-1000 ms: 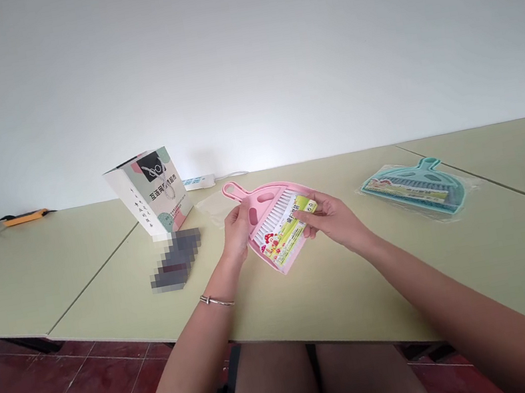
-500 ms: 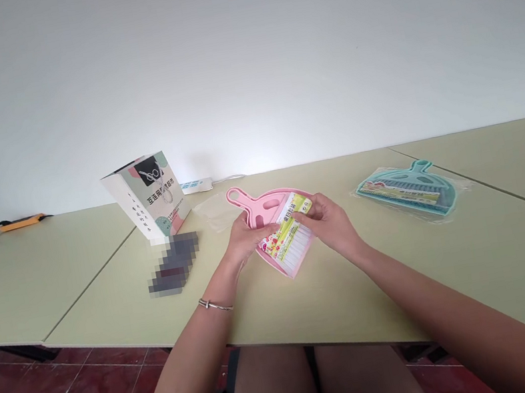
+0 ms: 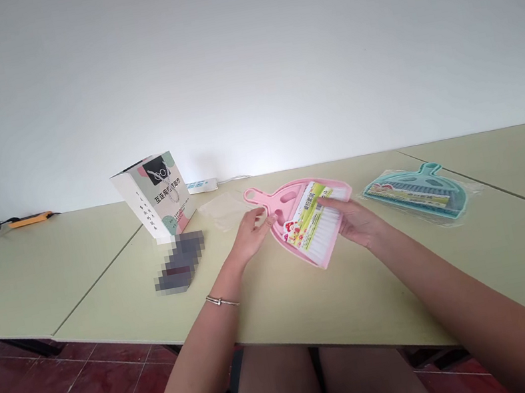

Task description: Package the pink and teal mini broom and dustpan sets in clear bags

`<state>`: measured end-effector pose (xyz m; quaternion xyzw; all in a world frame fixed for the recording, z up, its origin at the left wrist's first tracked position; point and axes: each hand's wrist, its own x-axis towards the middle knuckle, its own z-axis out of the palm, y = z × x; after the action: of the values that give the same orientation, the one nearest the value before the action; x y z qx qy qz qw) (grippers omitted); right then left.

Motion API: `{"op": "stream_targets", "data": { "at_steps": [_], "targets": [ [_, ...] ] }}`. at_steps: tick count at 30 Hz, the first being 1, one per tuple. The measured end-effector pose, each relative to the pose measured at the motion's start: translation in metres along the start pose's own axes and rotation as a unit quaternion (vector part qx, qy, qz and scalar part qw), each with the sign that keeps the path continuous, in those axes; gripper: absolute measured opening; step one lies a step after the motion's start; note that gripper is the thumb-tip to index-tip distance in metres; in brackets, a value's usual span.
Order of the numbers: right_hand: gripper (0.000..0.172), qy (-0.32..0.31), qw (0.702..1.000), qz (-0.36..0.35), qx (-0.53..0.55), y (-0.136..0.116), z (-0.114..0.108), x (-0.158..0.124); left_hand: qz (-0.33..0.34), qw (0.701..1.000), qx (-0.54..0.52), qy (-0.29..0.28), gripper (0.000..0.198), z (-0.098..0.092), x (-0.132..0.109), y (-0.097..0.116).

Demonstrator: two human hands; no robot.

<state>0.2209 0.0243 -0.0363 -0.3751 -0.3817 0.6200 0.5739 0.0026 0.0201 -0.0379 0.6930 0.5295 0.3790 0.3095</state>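
Note:
A pink dustpan [image 3: 274, 202] is held tilted above the table, its ring handle pointing up and left. Nested in it is a small brush with white bristles [image 3: 324, 240], crossed by a printed green and white label [image 3: 309, 215]. My right hand [image 3: 355, 219] grips the right side of the set, thumb on the label and fingers underneath. At the left rim is my left hand [image 3: 252, 231], its thumb and fingers apart; whether the fingertips touch the rim I cannot tell.
A turquoise dustpan set [image 3: 417, 193] in clear wrap lies to the right. On the left stand a paper bag [image 3: 161, 197] and a pixelated dark item [image 3: 180, 263]. Clear plastic film [image 3: 222, 212] lies behind my left hand. An orange object with a black strap [image 3: 30, 219] is far left.
The pink set has shifted right and turned slightly. My left thumb has come off the label, and that hand has opened at the rim. My right hand now supports the set from its right side.

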Motion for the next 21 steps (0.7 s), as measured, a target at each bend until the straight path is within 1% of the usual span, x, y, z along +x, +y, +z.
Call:
{"op": "stream_targets", "data": {
  "at_steps": [1, 2, 4, 5, 7, 10, 12, 13, 16, 17, 18, 19, 21],
  "targets": [
    [0.020, 0.035, 0.999, 0.005, 0.010, -0.003, -0.003, 0.002, -0.005, 0.996, 0.086, 0.023, 0.055, -0.002, 0.002, -0.006],
    [0.018, 0.068, 0.997, 0.006, 0.023, -0.006, -0.005, 0.004, -0.016, 0.986, 0.165, 0.033, 0.056, -0.004, 0.005, -0.012],
    [0.016, 0.121, 0.991, -0.007, 0.052, -0.011, -0.009, 0.006, -0.053, 0.959, 0.277, 0.010, 0.061, -0.008, 0.009, -0.023],
    [0.016, 0.140, 0.988, -0.015, 0.064, -0.013, -0.011, 0.007, -0.072, 0.949, 0.306, -0.010, 0.063, -0.009, 0.011, -0.027],
    [0.016, 0.163, 0.983, -0.023, 0.079, -0.015, -0.013, 0.009, -0.100, 0.938, 0.330, -0.041, 0.064, -0.012, 0.014, -0.033],
    [0.015, 0.168, 0.982, -0.026, 0.083, -0.014, -0.015, 0.011, -0.100, 0.937, 0.332, -0.044, 0.061, -0.018, 0.017, -0.034],
    [0.014, 0.166, 0.982, -0.026, 0.081, -0.013, -0.018, 0.013, -0.078, 0.934, 0.349, -0.020, 0.063, -0.024, 0.017, -0.030],
    [0.014, 0.166, 0.982, -0.026, 0.081, -0.012, -0.019, 0.014, -0.068, 0.929, 0.365, 0.004, 0.064, -0.027, 0.017, -0.028],
    [0.016, 0.168, 0.983, -0.018, 0.075, -0.012, -0.022, 0.016, -0.061, 0.902, 0.413, 0.113, 0.060, -0.034, 0.013, -0.020],
    [0.016, 0.168, 0.983, -0.011, 0.070, -0.012, -0.022, 0.016, -0.062, 0.893, 0.422, 0.145, 0.057, -0.034, 0.012, -0.018],
    [0.015, 0.165, 0.984, -0.004, 0.062, -0.012, -0.022, 0.016, -0.060, 0.887, 0.427, 0.164, 0.053, -0.033, 0.011, -0.016],
    [0.015, 0.159, 0.986, 0.002, 0.052, -0.012, -0.021, 0.015, -0.056, 0.884, 0.431, 0.172, 0.049, -0.029, 0.011, -0.014],
    [0.015, 0.146, 0.989, 0.010, 0.033, -0.012, -0.019, 0.013, -0.033, 0.884, 0.437, 0.161, 0.043, -0.017, 0.011, -0.012]
  ]
}}
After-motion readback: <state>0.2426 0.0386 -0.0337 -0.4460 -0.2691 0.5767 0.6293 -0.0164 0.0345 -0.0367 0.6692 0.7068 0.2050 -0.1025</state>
